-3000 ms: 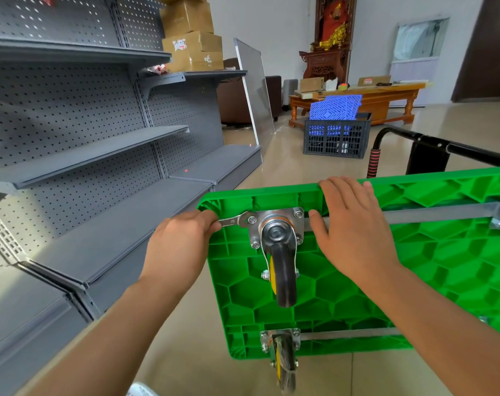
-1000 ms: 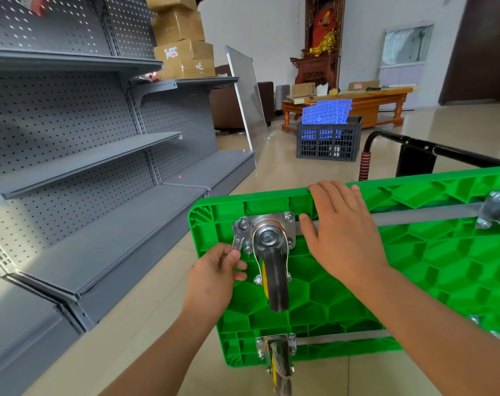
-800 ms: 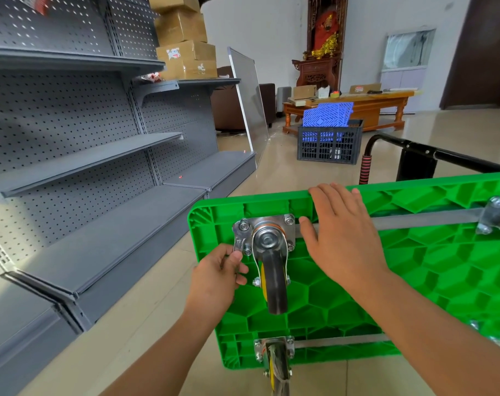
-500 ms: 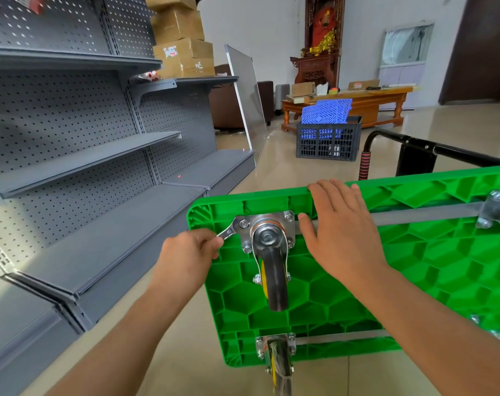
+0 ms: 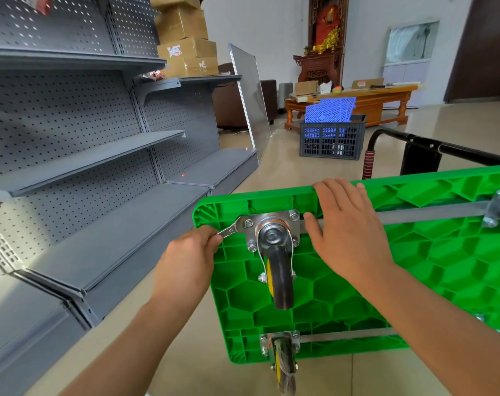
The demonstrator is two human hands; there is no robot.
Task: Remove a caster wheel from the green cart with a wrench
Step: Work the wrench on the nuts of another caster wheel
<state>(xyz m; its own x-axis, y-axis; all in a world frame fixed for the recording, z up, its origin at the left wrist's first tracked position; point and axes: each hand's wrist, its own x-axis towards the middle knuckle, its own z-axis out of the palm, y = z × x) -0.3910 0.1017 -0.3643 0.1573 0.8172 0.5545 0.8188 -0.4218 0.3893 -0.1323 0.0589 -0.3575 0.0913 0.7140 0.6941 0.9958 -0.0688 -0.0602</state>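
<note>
Since a moment ago the left hand [image 5: 190, 254] has swung the wrench [image 5: 234, 227] back up onto the top-left bolt [image 5: 248, 223]. Its fingers curl tight round the handle. The right hand [image 5: 347, 234] lies flat and spread on the green cart [image 5: 431, 270], mid-frame. The caster wheel [image 5: 280, 277] looks heavy and hard; hold it by its metal plate [image 5: 274, 220].

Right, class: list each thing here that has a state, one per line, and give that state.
Green cart: tipped up, underside showing.
Caster wheel: still bolted on.
Wrench: head on the plate's upper-left bolt.
Left hand: grips the wrench handle.
Right hand: flat on the cart.
Shelves: bare.
</note>
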